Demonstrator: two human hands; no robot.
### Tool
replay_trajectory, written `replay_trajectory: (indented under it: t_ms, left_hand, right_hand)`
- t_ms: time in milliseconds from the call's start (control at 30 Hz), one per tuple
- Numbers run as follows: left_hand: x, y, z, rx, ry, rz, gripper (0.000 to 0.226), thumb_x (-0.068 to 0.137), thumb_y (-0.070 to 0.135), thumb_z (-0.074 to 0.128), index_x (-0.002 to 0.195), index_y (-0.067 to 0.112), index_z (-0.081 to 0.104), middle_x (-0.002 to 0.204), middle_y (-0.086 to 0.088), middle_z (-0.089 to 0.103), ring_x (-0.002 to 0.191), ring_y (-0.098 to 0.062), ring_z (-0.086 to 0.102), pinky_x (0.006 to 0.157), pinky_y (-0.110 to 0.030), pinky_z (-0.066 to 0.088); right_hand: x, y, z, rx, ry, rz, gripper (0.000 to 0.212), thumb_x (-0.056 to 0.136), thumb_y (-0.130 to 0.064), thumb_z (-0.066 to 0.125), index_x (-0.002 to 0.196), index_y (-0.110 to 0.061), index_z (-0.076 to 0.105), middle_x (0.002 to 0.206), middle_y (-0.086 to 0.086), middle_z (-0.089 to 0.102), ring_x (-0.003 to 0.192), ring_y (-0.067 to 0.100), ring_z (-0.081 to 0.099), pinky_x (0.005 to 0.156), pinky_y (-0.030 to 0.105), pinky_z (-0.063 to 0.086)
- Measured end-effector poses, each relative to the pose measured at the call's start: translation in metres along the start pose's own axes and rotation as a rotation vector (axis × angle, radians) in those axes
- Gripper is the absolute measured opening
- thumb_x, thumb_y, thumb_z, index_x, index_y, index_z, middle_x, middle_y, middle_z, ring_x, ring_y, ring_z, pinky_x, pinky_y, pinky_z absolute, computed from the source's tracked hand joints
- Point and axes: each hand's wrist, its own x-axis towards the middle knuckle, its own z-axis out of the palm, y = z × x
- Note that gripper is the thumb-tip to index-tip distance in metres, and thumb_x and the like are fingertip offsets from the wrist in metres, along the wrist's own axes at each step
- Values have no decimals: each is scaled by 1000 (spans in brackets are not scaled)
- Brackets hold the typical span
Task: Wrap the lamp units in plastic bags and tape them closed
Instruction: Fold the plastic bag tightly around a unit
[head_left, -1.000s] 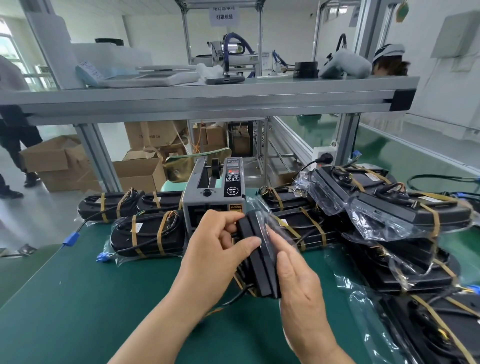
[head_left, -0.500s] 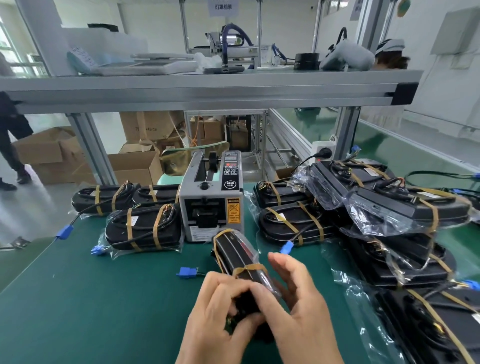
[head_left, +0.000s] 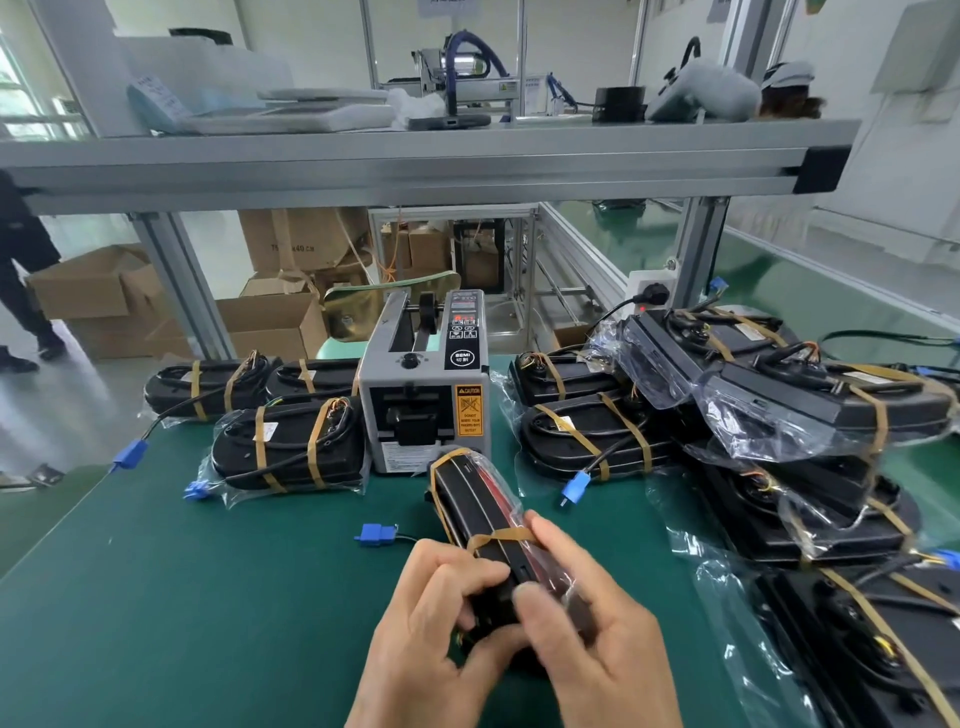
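**Bagged Lamp Unit Held On Edge at the Tape Dispenser Station**

Both hands grip one black lamp unit (head_left: 480, 514) above the green work mat (head_left: 182, 597), directly in front of the grey tape dispenser (head_left: 423, 395). The unit stands on its long edge, with its far end pointing toward the dispenser and its near end enclosed by the hands. A clear plastic bag (head_left: 511, 506) covers the unit. Two brown tape bands (head_left: 501, 536) cross it, one near the far end and one at the fingers.

The left hand (head_left: 431, 623) is closed on the unit's left side, fingers curled over its top edge. The right hand (head_left: 592, 634) is closed on the right side, with the thumb pressed on the top edge and the fingers lying along the bagged face, touching the near tape band.

A cable runs from under the held unit to a blue connector (head_left: 375, 534), which lies on the mat to the left of the hands.

Left of the dispenser, finished wrapped units (head_left: 291, 447) lie flat on the mat, each bound with two tape bands. Right of the dispenser, a larger pile of bagged units (head_left: 753, 415) is stacked in overlapping layers and extends to the near right corner of the view. An aluminium shelf rail (head_left: 415, 161) spans the bench overhead. Cardboard boxes (head_left: 270, 312) stand on the floor behind the bench.
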Motion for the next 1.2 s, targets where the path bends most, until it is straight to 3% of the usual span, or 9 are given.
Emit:
replay_trajectory:
  t_ms: [67, 133, 267, 367, 500, 700, 1000, 1100, 1200]
  left_hand:
    - [-1, 0, 1, -8, 9, -3, 32, 73, 35, 73, 103, 31, 62, 98, 21, 51, 67, -2, 50, 67, -7, 43]
    - [-1, -1, 1, 4, 6, -8, 34, 71, 36, 73, 102, 31, 61, 97, 20, 51, 66, -1, 50, 68, -6, 43]
    - [2, -3, -5, -78, 25, -12, 28, 76, 40, 75, 102, 33, 66, 91, 14, 57, 65, -5, 55, 66, -12, 46]
    - [37, -11, -13, -162, 240, -408, 6, 85, 40, 68, 84, 34, 71, 72, 11, 64, 60, -3, 55, 61, -14, 45]
    - [101, -54, -17, -377, 298, -1014, 20, 94, 28, 64, 80, 15, 71, 57, 5, 55, 50, -10, 43, 49, -24, 41]
    - [135, -83, -4, -618, 310, -1354, 19, 96, 21, 65, 79, 12, 65, 56, 6, 57, 39, -2, 42, 33, -13, 32]
    - [147, -89, 9, -751, 466, -1438, 7, 91, 18, 67, 90, 12, 65, 57, 3, 57, 39, -4, 46, 32, -15, 33]
    - [142, -79, 8, -753, 532, -1332, 16, 88, 12, 65, 75, 15, 57, 51, 5, 51, 39, -5, 42, 37, -17, 32]
    - [128, -52, -9, -683, 370, -1114, 24, 89, 10, 64, 67, 18, 57, 55, 4, 49, 43, -6, 41, 45, -19, 35]
  right_hand:
    - [0, 2, 3, 18, 21, 33, 50, 72, -50, 72, 121, -42, 69, 105, -19, 75, 96, -3, 69, 81, 11, 51]
    - [1, 2, 5, 26, 66, 37, 29, 91, -50, 60, 117, -42, 71, 107, -26, 73, 104, -9, 65, 83, 5, 46]
    - [3, -2, 7, 19, 133, 41, 26, 98, -48, 50, 110, -44, 73, 103, -34, 71, 102, -17, 62, 79, 0, 41]
    - [3, -4, 9, 26, 170, 28, 32, 91, -41, 46, 107, -43, 74, 98, -37, 70, 97, -22, 60, 76, -5, 39]
    - [2, -7, 10, 3, 181, 31, 37, 87, -44, 42, 109, -42, 72, 99, -44, 66, 95, -21, 60, 77, -4, 39]
    - [1, -12, 11, 33, 176, 18, 33, 85, -42, 42, 103, -47, 69, 78, -25, 73, 99, -3, 57, 62, -4, 39]
    - [1, -10, 11, 60, 171, 39, 40, 83, -47, 42, 110, -41, 71, 101, -39, 68, 94, -25, 58, 79, -4, 38]
    - [2, -9, 11, 79, 173, 46, 40, 84, -45, 42, 110, -40, 71, 101, -44, 65, 102, -23, 57, 83, -3, 39]
    - [3, -8, 9, 111, 152, 61, 39, 85, -45, 42, 111, -41, 72, 103, -40, 67, 105, -22, 57, 84, -4, 38]
